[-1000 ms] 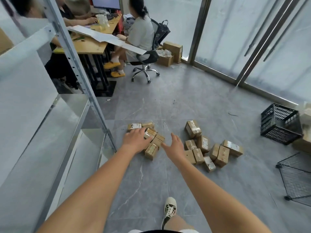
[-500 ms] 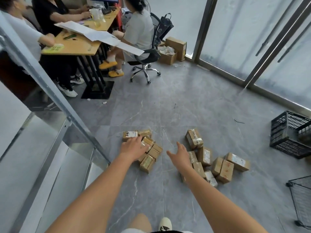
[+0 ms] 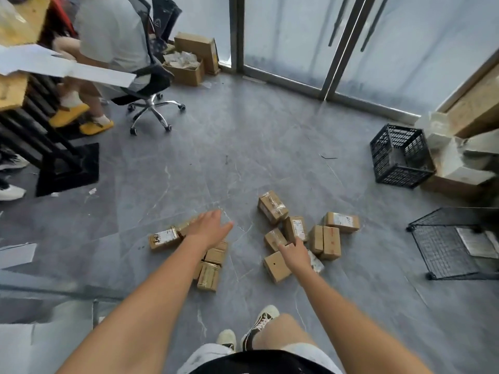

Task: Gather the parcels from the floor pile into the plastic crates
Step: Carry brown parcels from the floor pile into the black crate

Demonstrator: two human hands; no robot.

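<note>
Several small brown cardboard parcels lie on the grey floor in two clusters. The left cluster has a labelled parcel [image 3: 164, 238] and a taped one [image 3: 208, 276]. My left hand [image 3: 209, 229] hovers over that cluster with fingers straight and holds nothing. The right cluster includes a plain parcel [image 3: 276, 266], a taped parcel [image 3: 272, 207] and a labelled one [image 3: 341, 222]. My right hand [image 3: 295, 254] reaches over the plain parcel, fingers extended, holding nothing. A black plastic crate [image 3: 399, 157] lies tipped on the floor at the far right.
A black wire basket [image 3: 448, 244] with papers sits at the right. A person sits on a wheeled office chair [image 3: 151, 103] at a wooden desk, back left. Open cardboard boxes [image 3: 189, 60] stand by the glass doors. My feet [image 3: 259, 325] are below the parcels.
The view has swung right and down, so the metal shelf has left the frame. Both my hands have stretched further out over the two parcel clusters, the right now above the right cluster.
</note>
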